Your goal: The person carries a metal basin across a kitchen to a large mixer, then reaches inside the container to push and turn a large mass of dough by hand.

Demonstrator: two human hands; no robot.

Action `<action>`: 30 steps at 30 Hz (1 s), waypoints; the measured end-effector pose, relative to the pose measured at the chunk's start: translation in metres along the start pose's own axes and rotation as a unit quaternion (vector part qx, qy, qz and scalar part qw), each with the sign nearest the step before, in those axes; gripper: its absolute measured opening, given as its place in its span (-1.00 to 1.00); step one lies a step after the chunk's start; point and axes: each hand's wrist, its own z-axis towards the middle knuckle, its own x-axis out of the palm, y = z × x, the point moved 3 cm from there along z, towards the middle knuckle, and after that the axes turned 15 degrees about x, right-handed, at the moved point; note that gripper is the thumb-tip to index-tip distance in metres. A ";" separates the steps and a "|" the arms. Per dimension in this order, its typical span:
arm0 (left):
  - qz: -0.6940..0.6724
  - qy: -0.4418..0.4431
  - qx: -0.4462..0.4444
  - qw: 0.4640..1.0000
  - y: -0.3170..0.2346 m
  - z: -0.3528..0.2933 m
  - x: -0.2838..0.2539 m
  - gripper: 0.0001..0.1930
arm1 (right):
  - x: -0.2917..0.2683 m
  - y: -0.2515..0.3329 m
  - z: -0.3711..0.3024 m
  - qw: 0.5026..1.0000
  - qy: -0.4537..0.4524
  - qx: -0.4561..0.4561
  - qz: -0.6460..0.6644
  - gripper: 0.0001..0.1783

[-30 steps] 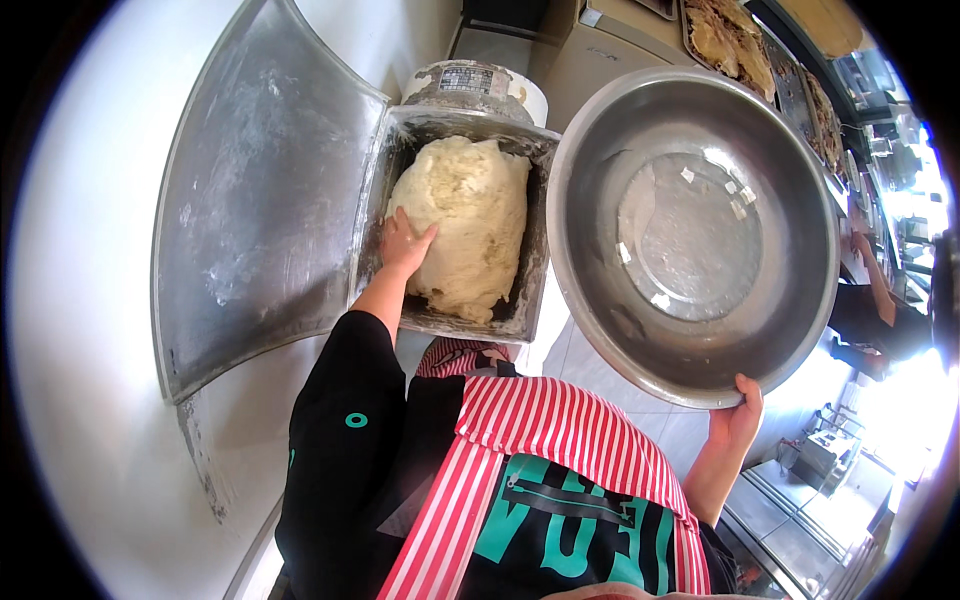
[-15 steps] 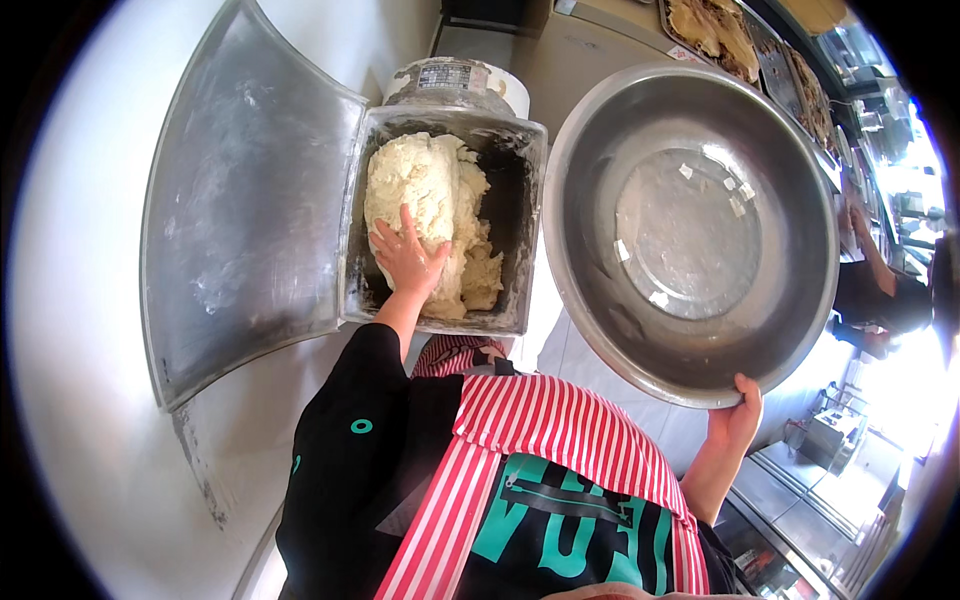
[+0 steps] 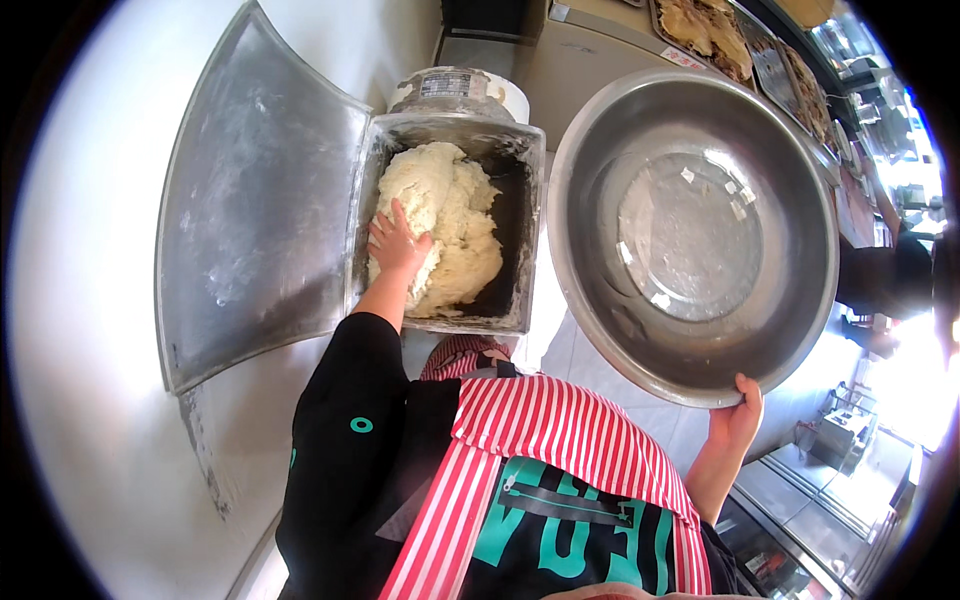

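Observation:
A large pale mass of dough fills much of the metal mixer tub. My left hand lies on its left side with fingers spread, pressing on the surface without gripping it. To the right of the tub, a big round steel basin is tilted toward me, holding only a few small white scraps stuck to its bottom. My right hand grips the basin's lower rim, thumb over the edge and fingers underneath, mostly hidden.
The tub's metal lid stands swung out on the left, near a white wall. Behind the tub is a round white machine housing. Trays of baked food sit at the far right. Another person's dark sleeve shows beyond the basin.
The dough has rolled over to the right and slumped wider in the tub. My left hand has shifted slightly left along it. The basin and my right hand stay nearly still.

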 end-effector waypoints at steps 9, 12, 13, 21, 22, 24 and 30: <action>0.088 -0.060 0.029 0.994 0.015 0.015 0.006 -0.31 | 0.002 0.001 -0.005 1.000 -0.026 -0.011 -0.004 -0.56; 0.082 -0.072 0.035 0.993 0.017 0.016 0.007 -0.33 | 0.005 0.001 -0.005 1.000 -0.029 -0.011 0.000 -0.56; 0.081 -0.077 0.038 0.993 0.018 0.017 0.009 -0.33 | 0.003 0.002 -0.003 1.000 -0.019 -0.009 -0.006 -0.57; -0.071 -0.081 0.033 0.994 0.035 0.015 0.029 -0.24 | 0.002 0.004 0.003 1.000 0.007 -0.011 -0.024 -0.58; -0.087 -0.073 0.036 0.993 0.036 0.014 0.030 -0.21 | 0.002 0.004 0.003 1.000 0.006 -0.008 -0.025 -0.58; -0.100 -0.057 0.032 0.993 0.035 0.011 0.032 -0.17 | 0.002 0.004 0.003 1.000 0.006 -0.001 -0.028 -0.58; -0.058 -0.033 0.029 0.997 0.030 0.006 0.040 -0.07 | 0.000 0.005 0.009 1.000 0.005 0.001 -0.029 -0.60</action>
